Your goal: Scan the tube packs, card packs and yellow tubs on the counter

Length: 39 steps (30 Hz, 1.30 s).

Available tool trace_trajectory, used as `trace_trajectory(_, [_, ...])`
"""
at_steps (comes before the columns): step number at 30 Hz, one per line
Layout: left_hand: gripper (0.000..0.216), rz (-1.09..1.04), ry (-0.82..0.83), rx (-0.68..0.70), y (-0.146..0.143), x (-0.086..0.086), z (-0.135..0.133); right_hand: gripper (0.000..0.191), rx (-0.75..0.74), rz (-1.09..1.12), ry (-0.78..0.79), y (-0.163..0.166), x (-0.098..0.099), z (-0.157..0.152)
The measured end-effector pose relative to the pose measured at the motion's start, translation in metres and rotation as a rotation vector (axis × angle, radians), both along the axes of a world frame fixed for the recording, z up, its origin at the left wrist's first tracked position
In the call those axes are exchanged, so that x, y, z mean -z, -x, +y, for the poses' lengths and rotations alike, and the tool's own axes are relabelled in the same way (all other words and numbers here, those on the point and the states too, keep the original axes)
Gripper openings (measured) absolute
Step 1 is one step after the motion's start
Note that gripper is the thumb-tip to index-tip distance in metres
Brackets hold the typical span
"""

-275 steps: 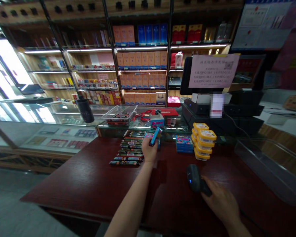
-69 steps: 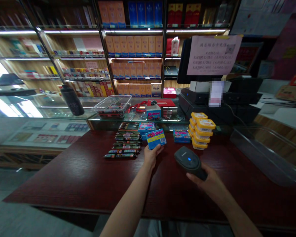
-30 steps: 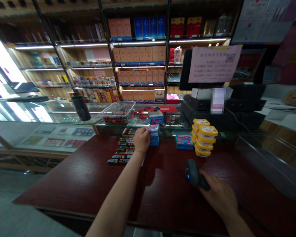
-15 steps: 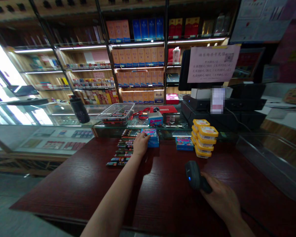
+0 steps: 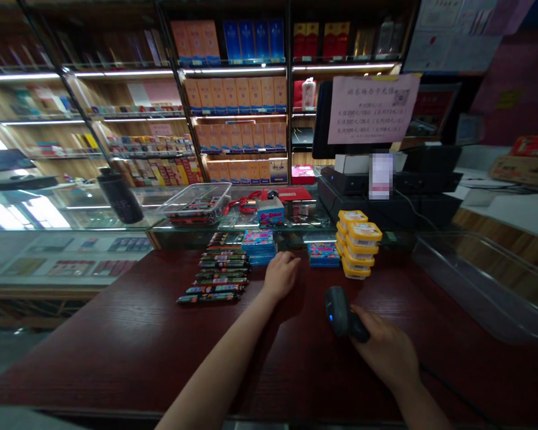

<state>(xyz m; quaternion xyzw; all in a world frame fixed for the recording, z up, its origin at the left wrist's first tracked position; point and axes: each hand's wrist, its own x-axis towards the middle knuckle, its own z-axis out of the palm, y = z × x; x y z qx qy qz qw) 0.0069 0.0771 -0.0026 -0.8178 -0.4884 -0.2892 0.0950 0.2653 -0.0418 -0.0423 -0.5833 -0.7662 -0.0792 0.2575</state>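
Note:
A dark barcode scanner [image 5: 338,312] with a small blue light is gripped by my right hand [image 5: 388,349] above the table, its head toward the upper left. My left hand [image 5: 281,275] is low over the table, fingers loosely bent, with nothing visible in them. Just left of it stands a stack of small blue boxes [image 5: 259,246]. A shorter blue stack [image 5: 323,254] sits to its right, beside a tall pile of yellow-lidded tubs [image 5: 358,243]. A row of slim dark packets [image 5: 223,269] lies left of the first blue stack.
The dark red table [image 5: 161,346] meets a glass counter bearing a clear tray of packets [image 5: 195,206], an opened blue box [image 5: 270,214] and a black bottle [image 5: 121,196]. A monitor with a pink notice [image 5: 372,110] stands behind. At right lies a clear plastic bin [image 5: 479,292].
My left hand has come off the left blue stack and moved right, beside it. My right hand still holds the scanner. The view has shifted a little to the right.

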Motion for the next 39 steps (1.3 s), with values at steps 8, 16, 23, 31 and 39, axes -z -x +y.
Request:
trace_trajectory(8, [0.055,-0.423,0.262,0.249,-0.064,0.026,0.042,0.034,-0.015,0.037,-0.002,0.0,0.0,0.002])
trace_trajectory(16, [0.021,-0.119,0.093,0.074,-0.06,0.022,0.046,0.032,-0.003,0.018,0.063,0.0,-0.002,0.001])
trace_trajectory(23, [0.021,0.285,0.023,0.026,-0.05,-0.003,0.039,0.032,-0.035,0.001,0.032,-0.001,-0.001,0.002])
trace_trajectory(31, [0.013,-0.245,0.003,0.054,-0.012,0.0,-0.003,0.033,-0.019,-0.007,0.028,-0.002,-0.002,-0.001])
trace_trajectory(39, [0.049,-1.722,0.528,0.094,-0.005,0.021,-0.042,0.035,-0.043,0.022,0.031,-0.002,-0.001,-0.005])
